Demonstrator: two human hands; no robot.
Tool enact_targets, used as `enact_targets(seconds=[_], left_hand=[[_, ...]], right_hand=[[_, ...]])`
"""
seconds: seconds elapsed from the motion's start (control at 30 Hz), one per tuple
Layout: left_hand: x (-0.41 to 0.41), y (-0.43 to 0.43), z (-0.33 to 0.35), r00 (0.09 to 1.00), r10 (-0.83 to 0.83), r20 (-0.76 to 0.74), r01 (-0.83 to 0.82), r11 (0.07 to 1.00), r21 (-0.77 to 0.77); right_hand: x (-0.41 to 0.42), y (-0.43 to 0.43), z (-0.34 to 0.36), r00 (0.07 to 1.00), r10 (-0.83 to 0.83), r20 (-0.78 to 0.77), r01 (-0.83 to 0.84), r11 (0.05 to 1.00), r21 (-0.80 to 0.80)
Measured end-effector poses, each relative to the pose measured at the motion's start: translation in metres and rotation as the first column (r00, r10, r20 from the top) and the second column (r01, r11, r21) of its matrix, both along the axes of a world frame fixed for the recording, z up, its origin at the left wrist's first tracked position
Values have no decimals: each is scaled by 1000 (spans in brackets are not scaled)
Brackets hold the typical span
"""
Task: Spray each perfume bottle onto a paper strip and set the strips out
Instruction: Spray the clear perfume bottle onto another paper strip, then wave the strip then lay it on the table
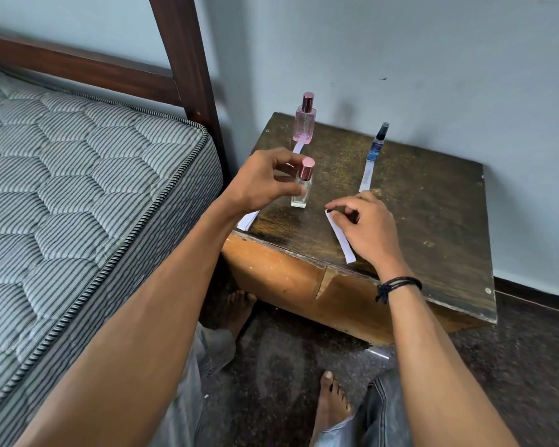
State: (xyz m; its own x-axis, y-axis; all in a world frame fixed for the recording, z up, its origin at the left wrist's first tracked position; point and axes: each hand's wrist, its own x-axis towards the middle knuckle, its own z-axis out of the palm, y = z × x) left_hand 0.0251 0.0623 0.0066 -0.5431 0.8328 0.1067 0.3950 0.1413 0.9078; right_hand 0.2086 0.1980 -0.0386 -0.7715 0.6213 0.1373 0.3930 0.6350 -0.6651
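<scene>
A worn wooden table point(433, 221) holds everything. The left hand point(265, 179) reaches in from 7 o'clock, fingers curled, thumb on the glass and forefinger by the cap, gripping the clear bottle point(302, 191). The right hand point(365, 227), palm down with a black cord at the wrist, pinches the far end of a paper strip point(341, 237) between thumb and forefinger.

All three bottles stand upright, caps at 12 o'clock. The pink bottle point(304, 124) is at the table's 11 o'clock corner. The clear bottle, square with a rose cap, is just nearer at 10 o'clock. The slim blue bottle point(377, 146), dark-capped, is at 12 o'clock.

The pinched strip is white and lies flat near the front edge, running from 11 to 5 o'clock. A second strip point(366, 175) runs from the blue bottle's foot toward 7 o'clock. A stack of strips point(247, 221) shows under the left wrist at the 9 o'clock edge. A third strip point(298, 147) shows at the pink bottle's foot.
</scene>
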Motion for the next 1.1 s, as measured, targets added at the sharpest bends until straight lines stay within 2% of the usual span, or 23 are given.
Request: enact_targets(seconds=[0.37,0.63,0.87,0.93,1.0,1.1], left_hand=[[0,0,1,999,-4,42,6,999,-33],[-4,-3,-1,997,-44,68,46,998,-37],[-6,-15,6,994,-65,84,66,998,-8],[-9,-25,8,998,6,63,-8,999,35],[-7,-37,8,985,150,83,-160,977,138],[8,-46,9,906,332,262,-411,835,367]], right_hand=[[0,4,-1,999,-21,47,22,1000,-11],[7,7,3,972,-169,-163,148,980,-133],[13,4,12,927,-229,-296,204,972,-116],[16,4,12,907,-249,-338,228,968,-103],[17,4,12,890,-263,-372,250,965,-85],[20,4,13,864,-268,-427,271,961,-55]])
